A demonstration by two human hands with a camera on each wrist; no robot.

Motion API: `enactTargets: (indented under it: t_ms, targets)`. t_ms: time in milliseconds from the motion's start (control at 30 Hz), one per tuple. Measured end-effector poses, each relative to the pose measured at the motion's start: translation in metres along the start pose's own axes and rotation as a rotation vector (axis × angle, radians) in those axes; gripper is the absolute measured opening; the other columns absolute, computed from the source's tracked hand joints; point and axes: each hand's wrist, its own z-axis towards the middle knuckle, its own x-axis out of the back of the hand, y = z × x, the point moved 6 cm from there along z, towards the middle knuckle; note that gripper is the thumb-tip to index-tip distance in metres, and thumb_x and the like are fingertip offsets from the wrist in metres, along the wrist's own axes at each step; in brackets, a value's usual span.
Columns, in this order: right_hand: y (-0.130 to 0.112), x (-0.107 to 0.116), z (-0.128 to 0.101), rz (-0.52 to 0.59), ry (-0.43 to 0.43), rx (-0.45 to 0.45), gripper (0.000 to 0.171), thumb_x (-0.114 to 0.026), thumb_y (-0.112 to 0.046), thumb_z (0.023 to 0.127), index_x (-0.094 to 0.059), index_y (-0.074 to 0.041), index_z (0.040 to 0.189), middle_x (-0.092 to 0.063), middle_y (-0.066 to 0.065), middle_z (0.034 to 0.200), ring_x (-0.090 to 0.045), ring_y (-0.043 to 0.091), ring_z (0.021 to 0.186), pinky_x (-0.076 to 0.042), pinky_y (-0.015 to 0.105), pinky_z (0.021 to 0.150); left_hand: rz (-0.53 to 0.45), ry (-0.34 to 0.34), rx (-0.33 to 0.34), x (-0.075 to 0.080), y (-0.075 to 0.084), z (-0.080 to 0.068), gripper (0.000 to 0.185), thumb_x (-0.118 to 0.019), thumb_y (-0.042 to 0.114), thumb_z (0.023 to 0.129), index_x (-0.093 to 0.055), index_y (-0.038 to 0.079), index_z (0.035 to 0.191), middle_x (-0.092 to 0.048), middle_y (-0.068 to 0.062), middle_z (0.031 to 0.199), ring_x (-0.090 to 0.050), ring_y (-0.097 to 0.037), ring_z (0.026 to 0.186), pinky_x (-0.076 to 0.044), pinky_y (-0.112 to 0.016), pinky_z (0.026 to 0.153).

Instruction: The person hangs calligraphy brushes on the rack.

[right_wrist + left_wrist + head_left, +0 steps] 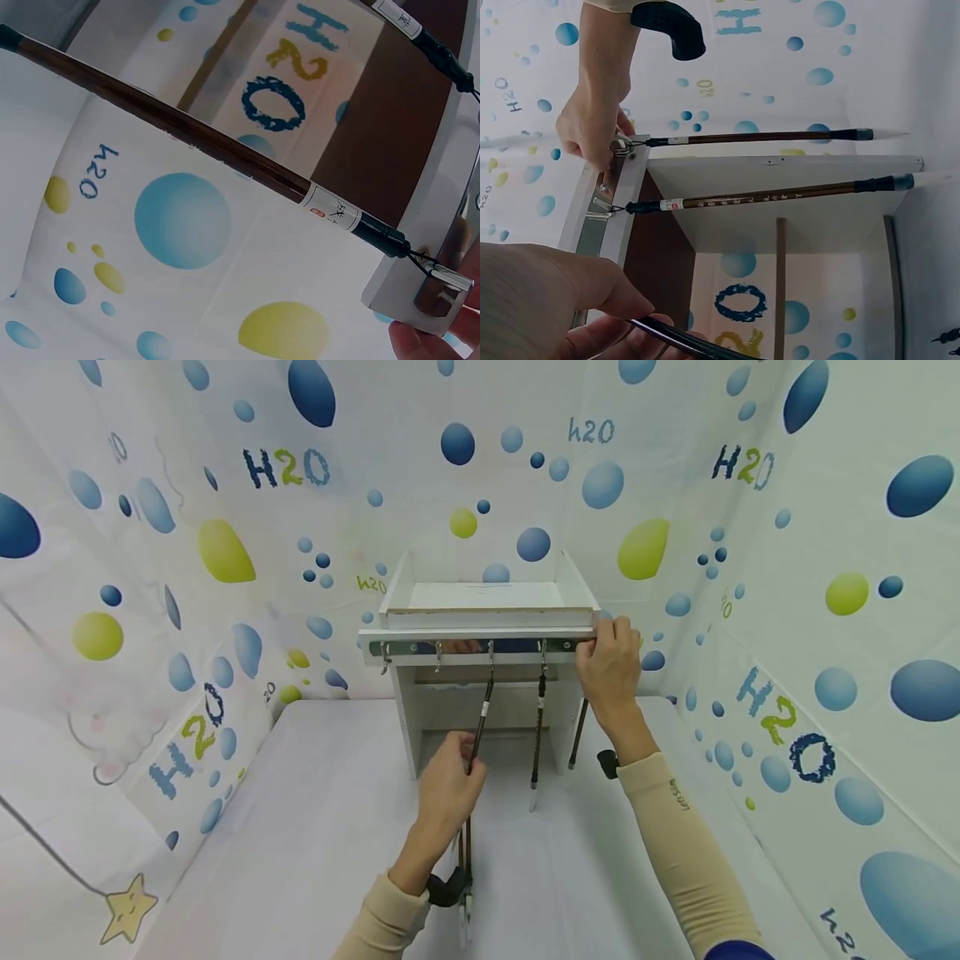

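Left hand (450, 783) pinches a slim, dark, white-labelled brush (482, 718).
Its shaft slants between twelve and one o'clock toward a silver metal hook (491, 652); the farther right hand (613, 667) grips a flat white rail (465, 660).

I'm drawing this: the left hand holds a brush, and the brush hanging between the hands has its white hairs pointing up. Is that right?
Not quite: in the head view, the hanging brush has its white hairs pointing down. The left hand does hold another brush.
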Motion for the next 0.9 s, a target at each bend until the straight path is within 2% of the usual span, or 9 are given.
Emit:
enactTargets:
  t_ms: [333,633,900]
  targets:
    - [-0.0009,0.0002,-0.0003,-0.005,-0.015,0.004,0.009,-0.055,-0.003,0.089,-0.058,0.005,0.090,-0.053,0.022,0.087,-0.050,0.037,0.074,-0.045,0.045,0.067,0.016,0.012,-0.015,0.0028,0.0000,0.0008,0.031,-0.065,0.007,0.087,-0.062,0.005,0.118,-0.069,-0.005,0.087,-0.056,-0.011,0.063,-0.043,-0.025,0.054]
    - [-0.0005,-0.0004,0.0007,-0.009,0.009,0.006,0.010,-0.054,-0.004,0.088,-0.059,0.005,0.091,-0.053,0.022,0.087,-0.050,0.037,0.074,-0.044,0.045,0.067,0.015,-0.012,0.011,0.0018,0.0008,0.0023,0.032,-0.064,0.009,0.088,-0.062,0.007,0.119,-0.069,-0.006,0.089,-0.052,-0.010,0.061,-0.041,-0.025,0.051]
    - [-0.0003,-0.0008,0.0002,-0.001,-0.005,0.001,0.008,-0.055,-0.003,0.088,-0.057,0.005,0.089,-0.052,0.021,0.087,-0.049,0.037,0.075,-0.044,0.045,0.065,0.016,-0.009,-0.001,0.0029,0.0036,0.0032,0.033,-0.063,0.008,0.089,-0.062,0.005,0.121,-0.069,-0.007,0.091,-0.051,-0.010,0.060,-0.040,-0.023,0.049]
